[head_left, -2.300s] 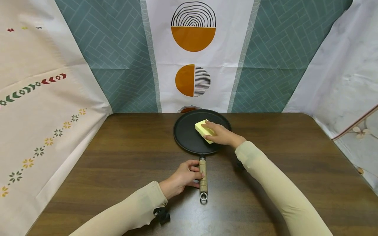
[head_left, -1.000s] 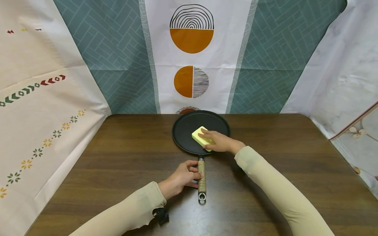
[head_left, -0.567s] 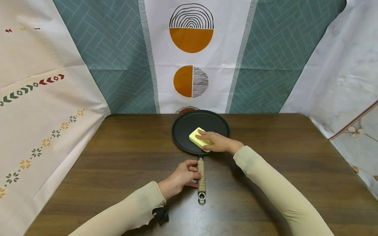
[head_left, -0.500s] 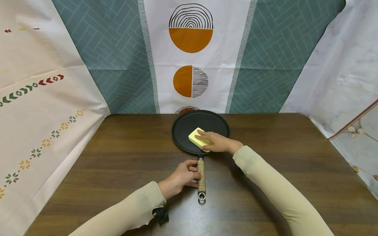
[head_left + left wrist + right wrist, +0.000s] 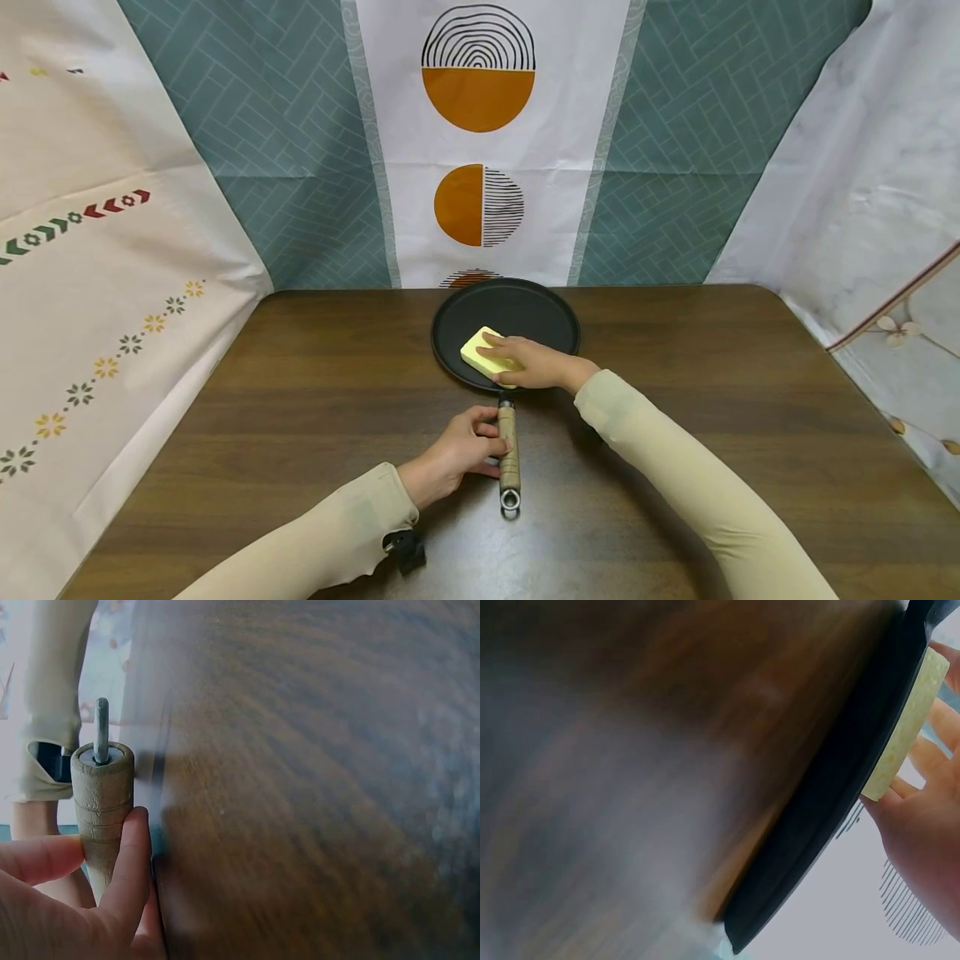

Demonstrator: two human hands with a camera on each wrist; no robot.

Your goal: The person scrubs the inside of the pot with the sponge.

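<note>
A round black flat pan (image 5: 528, 315) lies at the back of the table, its wooden handle (image 5: 509, 458) pointing toward me. My left hand (image 5: 459, 448) grips this handle from the left, thumb and fingers on either side, also plain in the left wrist view, where the metal hanging ring (image 5: 101, 731) stands at its end. On the pan's near left part lies a pale yellow sponge (image 5: 478, 350). My right hand (image 5: 538, 364) holds it from above and the right, fingers spread over it. In the right wrist view, the sponge (image 5: 909, 727) sits flat against the pan (image 5: 817, 795).
The brown wooden table (image 5: 315, 375) stretches out to both sides of the pan. Behind it hangs a patterned cloth (image 5: 300, 150), close to the pan's far rim. Other cloths flank the table at left and right.
My right hand has slid the sponge toward me and to the left across the pan. The left hand keeps its grip on the handle, and the pan stays nearly in place.
</note>
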